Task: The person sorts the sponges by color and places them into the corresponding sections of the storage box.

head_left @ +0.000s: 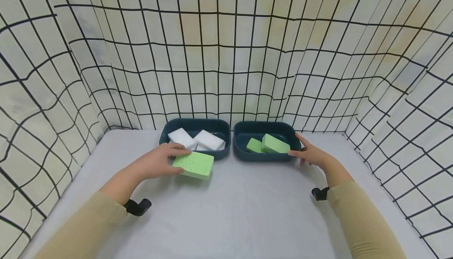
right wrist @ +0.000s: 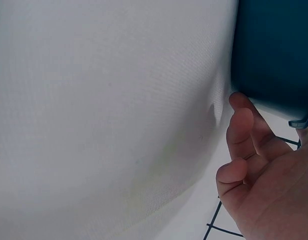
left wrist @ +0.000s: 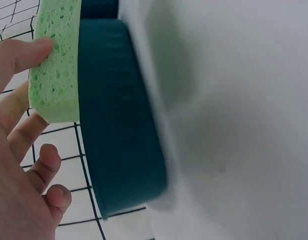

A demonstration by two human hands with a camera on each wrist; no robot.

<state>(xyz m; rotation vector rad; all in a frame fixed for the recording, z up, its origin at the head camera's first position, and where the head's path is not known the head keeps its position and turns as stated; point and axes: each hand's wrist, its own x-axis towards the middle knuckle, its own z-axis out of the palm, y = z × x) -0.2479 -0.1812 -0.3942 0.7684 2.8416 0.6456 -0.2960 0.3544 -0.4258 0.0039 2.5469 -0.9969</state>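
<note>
My left hand [head_left: 161,160] pinches a green sponge [head_left: 194,165] between thumb and fingers, above the table and just in front of the left teal bin [head_left: 221,153]. In the left wrist view the pitted face of the sponge [left wrist: 59,60] shows, with the bin's wall [left wrist: 119,120] behind it. Two white sponges [head_left: 209,140] lie in that bin. My right hand [head_left: 313,155] grips the right end of the other teal bin [head_left: 263,157], thumb and fingers spread around its corner. Inside that bin lie two green sponges [head_left: 275,144]. In the right wrist view, fingertips meet its lower edge.
The two bins stand side by side at the back of a white-covered table [head_left: 233,212]. Black grid netting [head_left: 233,46] over pale cloth rises behind them and along both sides. A black strap device [head_left: 138,207] sits on each wrist.
</note>
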